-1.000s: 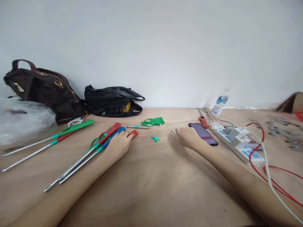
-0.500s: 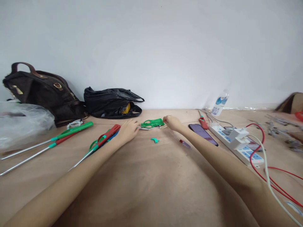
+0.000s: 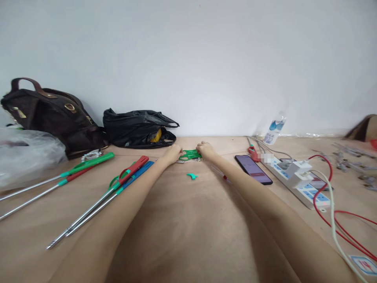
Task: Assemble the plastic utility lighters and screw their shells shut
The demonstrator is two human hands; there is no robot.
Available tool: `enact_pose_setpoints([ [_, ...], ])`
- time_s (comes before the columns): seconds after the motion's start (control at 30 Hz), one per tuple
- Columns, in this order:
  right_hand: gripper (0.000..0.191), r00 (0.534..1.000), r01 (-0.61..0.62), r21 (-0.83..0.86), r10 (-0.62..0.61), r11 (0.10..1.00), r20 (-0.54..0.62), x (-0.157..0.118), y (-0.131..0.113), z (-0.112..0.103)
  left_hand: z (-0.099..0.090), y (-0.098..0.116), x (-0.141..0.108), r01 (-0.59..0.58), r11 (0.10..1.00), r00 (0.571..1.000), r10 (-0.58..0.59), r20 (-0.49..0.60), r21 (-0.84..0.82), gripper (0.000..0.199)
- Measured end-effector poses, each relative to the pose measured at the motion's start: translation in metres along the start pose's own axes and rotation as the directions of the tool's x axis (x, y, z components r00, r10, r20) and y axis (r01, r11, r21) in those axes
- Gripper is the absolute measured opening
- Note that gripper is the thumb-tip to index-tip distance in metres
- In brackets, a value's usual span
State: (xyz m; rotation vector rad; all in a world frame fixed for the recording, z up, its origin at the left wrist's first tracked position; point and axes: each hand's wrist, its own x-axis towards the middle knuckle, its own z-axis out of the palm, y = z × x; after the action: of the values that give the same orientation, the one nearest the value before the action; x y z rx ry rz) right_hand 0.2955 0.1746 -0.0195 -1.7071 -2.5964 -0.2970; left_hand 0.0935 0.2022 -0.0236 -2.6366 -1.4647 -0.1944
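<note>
My left hand (image 3: 173, 153) and my right hand (image 3: 206, 150) are closed on opposite ends of a green plastic lighter casing (image 3: 190, 154), which has a finger-hole opening. Thin metal parts (image 3: 188, 160) show just below its near edge; my fingers hide the casing's ends. Nearer to me lies a small teal trigger piece (image 3: 192, 176), apart from both hands. The screwdriver (image 3: 225, 178) lies partly behind my right forearm, its thin shaft pointing toward the casing.
Long-tube lighters in red (image 3: 134, 169), blue (image 3: 138, 174) and green (image 3: 91, 163) lie left. Behind them are a dark bag (image 3: 53, 118) and black plastic bag (image 3: 132, 127). A phone (image 3: 253, 169), power strip (image 3: 309, 192), cables, bottle (image 3: 275, 127) and metal parts (image 3: 350, 157) lie right.
My left hand has moved right onto the casing's left end, and my right hand has shifted slightly left onto its other end. My right forearm now covers more of the screwdriver.
</note>
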Motion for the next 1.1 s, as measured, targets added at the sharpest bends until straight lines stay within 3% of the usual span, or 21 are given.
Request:
enact_pose_setpoints([
  [0.2,0.02,0.996,-0.027,-0.002,0.027,1.0,-0.085,0.001,0.0,-0.007,-0.007,0.0,0.0,-0.02,0.999,0.997,0.023,-0.076,0.038,0.019],
  [0.33,0.026,0.984,-0.034,0.023,0.037,0.999,-0.172,-0.008,0.0,-0.025,-0.03,0.002,-0.006,-0.07,0.995,0.986,0.08,-0.149,0.07,0.016],
  [0.47,0.029,0.971,0.004,0.048,0.007,0.999,-0.239,-0.04,-0.011,-0.043,-0.059,0.007,-0.034,-0.159,0.982,0.965,0.177,-0.195,0.102,0.015],
  [0.57,0.026,0.965,0.058,0.058,-0.042,0.997,-0.258,-0.074,-0.026,-0.048,-0.07,0.014,-0.063,-0.234,0.965,0.949,0.254,-0.189,0.119,0.01],
  [0.7,0.02,0.965,0.106,0.071,-0.085,0.992,-0.249,-0.115,-0.048,-0.044,-0.064,0.024,-0.101,-0.35,0.93,0.918,0.365,-0.155,0.116,0.014],
  [0.93,0.013,0.957,0.19,0.169,-0.144,0.967,-0.251,-0.155,-0.067,-0.026,-0.046,0.046,-0.157,-0.301,0.953,0.951,0.299,-0.077,-0.018,0.019],
  [1.1,0.026,0.955,0.227,0.309,-0.15,0.924,-0.255,-0.166,-0.07,-0.014,-0.042,0.046,-0.169,-0.247,0.966,0.969,0.246,-0.022,-0.071,0.018],
])
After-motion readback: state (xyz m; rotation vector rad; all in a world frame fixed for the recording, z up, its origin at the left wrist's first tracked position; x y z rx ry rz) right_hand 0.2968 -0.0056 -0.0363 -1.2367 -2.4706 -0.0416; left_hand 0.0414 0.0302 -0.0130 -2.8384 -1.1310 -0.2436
